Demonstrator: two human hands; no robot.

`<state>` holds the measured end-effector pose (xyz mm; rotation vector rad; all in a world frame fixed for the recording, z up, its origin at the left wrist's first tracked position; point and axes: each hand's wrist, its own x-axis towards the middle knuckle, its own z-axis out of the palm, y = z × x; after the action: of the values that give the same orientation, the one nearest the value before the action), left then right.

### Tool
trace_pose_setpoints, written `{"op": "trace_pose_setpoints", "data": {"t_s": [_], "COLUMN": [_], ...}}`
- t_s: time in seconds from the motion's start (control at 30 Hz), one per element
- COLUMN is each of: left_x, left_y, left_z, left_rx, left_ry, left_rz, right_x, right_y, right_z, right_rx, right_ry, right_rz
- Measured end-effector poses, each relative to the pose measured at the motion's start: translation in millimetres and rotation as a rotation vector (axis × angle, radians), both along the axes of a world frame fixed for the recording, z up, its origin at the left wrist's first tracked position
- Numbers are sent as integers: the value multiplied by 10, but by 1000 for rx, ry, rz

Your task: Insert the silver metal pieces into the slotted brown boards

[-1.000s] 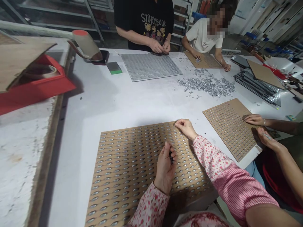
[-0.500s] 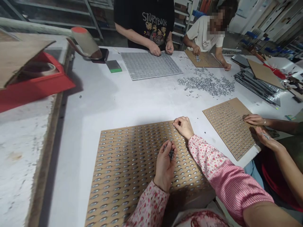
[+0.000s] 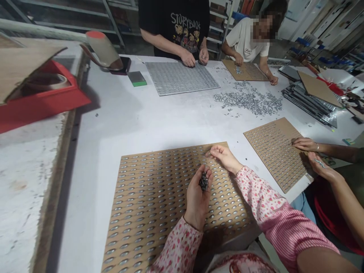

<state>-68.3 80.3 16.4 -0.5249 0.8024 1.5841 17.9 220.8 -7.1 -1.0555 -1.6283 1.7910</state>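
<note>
Fingers [image 3: 208,175] of the left hand [image 3: 196,201] curl loosely upward, the palm turned up and cupping a small heap of dark metal pieces [image 3: 203,181] above the board. Beneath lies a perforated kraft cardboard board [image 3: 170,150], flat on the white table [image 3: 119,125], its rows of oval holes showing a silvery piece in nearly every one across the visible area (a few near the far right corner are too shadowed to judge), so most of it looks filled and little seems left open. The board is plain brown with straight edges, and its near edge runs out of the bottom of the view. The right hand [image 3: 224,158] reaches toward that far right corner, fingertips drawn narrowly together just above the holes; whether they pinch a piece is too small to tell. Farther right, a loose pile of silver pieces [image 3: 248,100] spreads over the table, a second cardboard board [image 3: 284,124] sits nearer under a co-worker's hand [image 3: 305,144], and a stack of metal-faced panels [image 3: 309,104] lies toward the far edge.
</note>
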Motion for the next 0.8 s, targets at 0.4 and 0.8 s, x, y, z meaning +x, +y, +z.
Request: {"op": "trace_pose_setpoints", "data": {"t_s": [0.4, 0.8], "left_x": [-40, -23], "left_y": [-14, -32], "left_z": [-40, -5], "left_rx": [46, 94], "left_ry": [20, 52], "left_rz": [-65, -85], "right_x": [-95, -200], "right_y": [582, 497], "right_z": [-214, -204], "right_rx": [510, 712], "right_ry": [-496, -735], "right_rz": [88, 16]}}
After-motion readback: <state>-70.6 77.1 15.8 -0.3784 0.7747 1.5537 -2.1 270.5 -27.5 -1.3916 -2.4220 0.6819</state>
